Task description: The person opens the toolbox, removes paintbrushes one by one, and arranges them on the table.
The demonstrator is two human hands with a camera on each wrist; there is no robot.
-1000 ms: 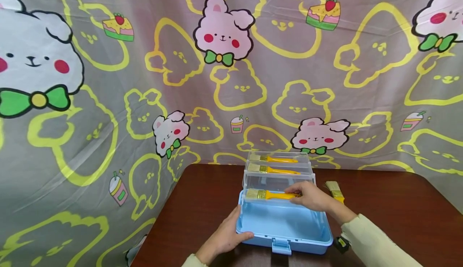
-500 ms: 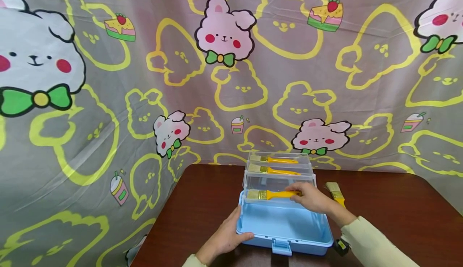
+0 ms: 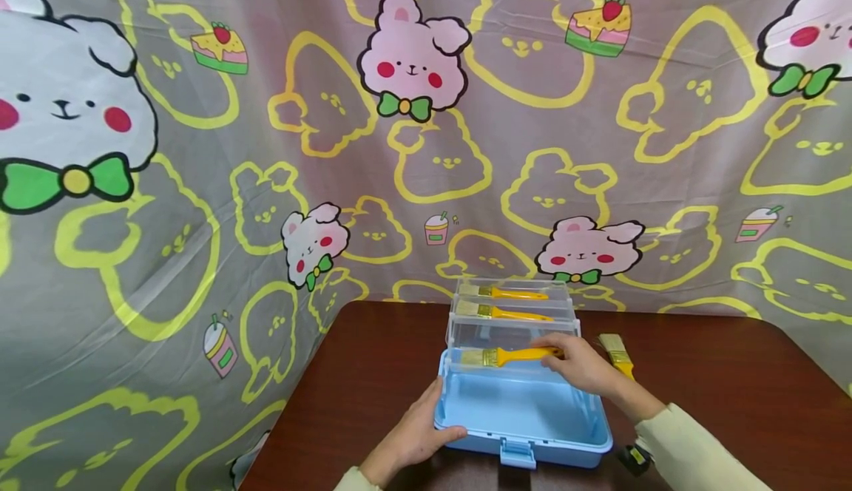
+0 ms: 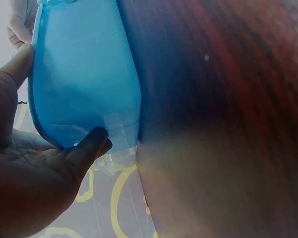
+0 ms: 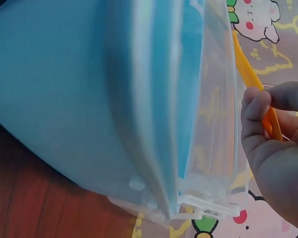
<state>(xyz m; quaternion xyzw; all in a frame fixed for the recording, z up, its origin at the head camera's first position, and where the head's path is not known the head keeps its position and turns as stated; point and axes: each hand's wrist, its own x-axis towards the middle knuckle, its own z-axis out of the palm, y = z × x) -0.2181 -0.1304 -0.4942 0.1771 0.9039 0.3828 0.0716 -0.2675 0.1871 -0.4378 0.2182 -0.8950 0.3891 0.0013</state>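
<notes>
— Pinch, right hand [image 3: 577, 364]: thumb and fingers closed round the yellow handle of the paintbrush [image 3: 504, 356], which lies across the lowest clear tray [image 3: 466, 339] of the blue toolbox [image 3: 526, 421], bristles pointing left. From the right wrist view the fingertips [image 5: 257, 111] sit on the thin end of the handle.

— And the other hand?

— Left hand [image 3: 416, 435]: wrapped round the box's near left corner, thumb on the rim, fingers on the outer wall, steadying it.

— Handling notes for the brush?

— Light, I'd judge. Stiff plastic handle, smooth and probably a little slippery; soft bristles that would splay if squeezed. Best taken by the handle, nearer the metal band than the tip, for balance.

— Other items, placed from the box?

— Two more clear trays stepped up behind the first, each with a brush: middle brush [image 3: 501, 313], rear brush [image 3: 509, 294]. One spare brush [image 3: 617, 352] on the brown table [image 3: 732, 395], just right of the box. Cartoon-rabbit cloth [image 3: 200, 180] hanging behind and to the left.

— The box itself?

— Thin plastic, empty in its blue base, so likely light enough to slide.
</notes>
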